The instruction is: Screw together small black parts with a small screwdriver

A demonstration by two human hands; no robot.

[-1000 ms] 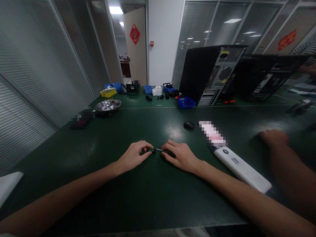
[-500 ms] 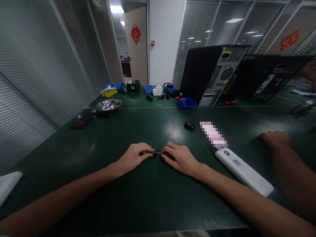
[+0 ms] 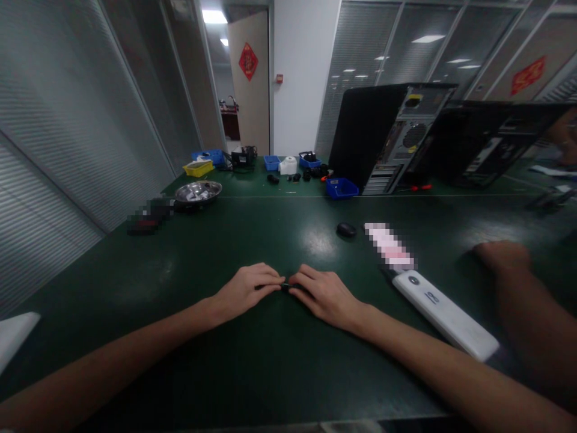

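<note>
Near the middle of the green table [image 3: 180, 337], my left hand [image 3: 249, 288] pinches a small dark part [image 3: 285, 287] with a bit of green on it, maybe a circuit board. Close against it, my right hand [image 3: 328, 293] is closed around a small black rounded piece [image 3: 301, 288], mostly covered by the fingers. The fingertips of both hands nearly meet, so where the two parts touch cannot be made out. Beyond my right hand lies a black computer mouse [image 3: 346, 230].
A white device [image 3: 446, 313] lies to the right, near another person's arm [image 3: 509, 264]. A metal bowl [image 3: 198, 193] stands at the back left. Blue bins [image 3: 341, 188], a yellow tray [image 3: 198, 169] and black computer towers [image 3: 369, 138] line the far side.
My hands have come closer together, the right one moving slightly left. The thin light strip that showed between the two pieces is no longer visible.
</note>
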